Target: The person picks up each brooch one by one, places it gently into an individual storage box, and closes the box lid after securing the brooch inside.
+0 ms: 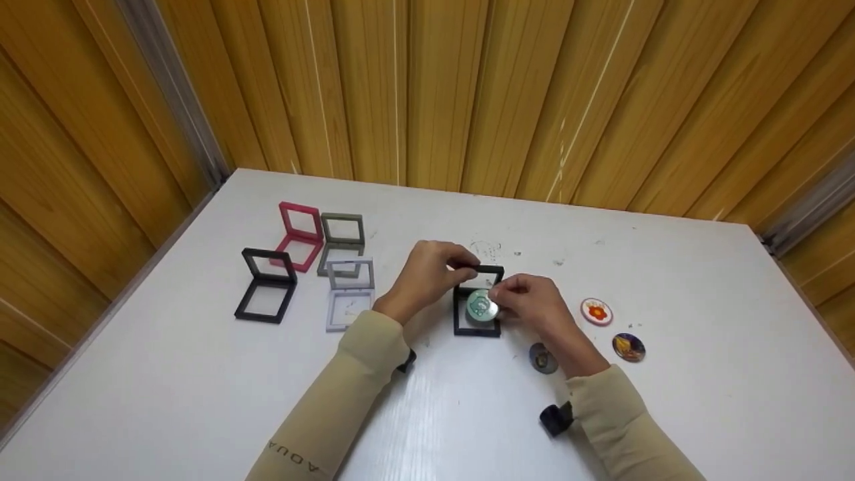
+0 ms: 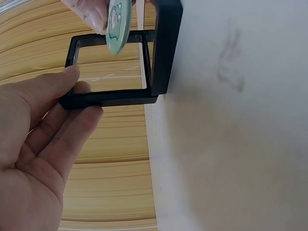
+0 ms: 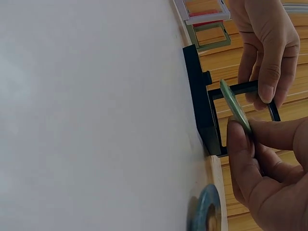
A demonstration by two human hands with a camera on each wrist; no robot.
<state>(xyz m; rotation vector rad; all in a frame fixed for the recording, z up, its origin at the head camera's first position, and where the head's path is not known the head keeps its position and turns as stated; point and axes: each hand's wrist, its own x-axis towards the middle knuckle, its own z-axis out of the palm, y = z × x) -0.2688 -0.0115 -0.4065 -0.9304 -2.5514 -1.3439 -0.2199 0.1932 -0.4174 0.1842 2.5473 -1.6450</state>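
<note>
A black hinged display frame (image 1: 477, 332) stands opened on the table, its lid raised at the back. With thumb and fingers my left hand (image 1: 435, 272) pinches the upper left corner of that lid; the left wrist view shows the grip on the lid's edge (image 2: 110, 98). My right hand (image 1: 534, 304) pinches a round green badge (image 1: 481, 306) by its right edge. The badge is over the lower half of the frame, tilted and apart from it in the right wrist view (image 3: 235, 107). A blue-rimmed badge (image 1: 543, 359) lies on the table below my right hand.
To the left stand another opened black frame (image 1: 260, 317), a red one (image 1: 300, 237), a green one (image 1: 343, 229) and a pale lilac one (image 1: 350, 310). On the right lie a flower badge (image 1: 596, 312) and a dark multicoloured badge (image 1: 628, 347). A ridged yellow wall (image 1: 434, 93) backs the table.
</note>
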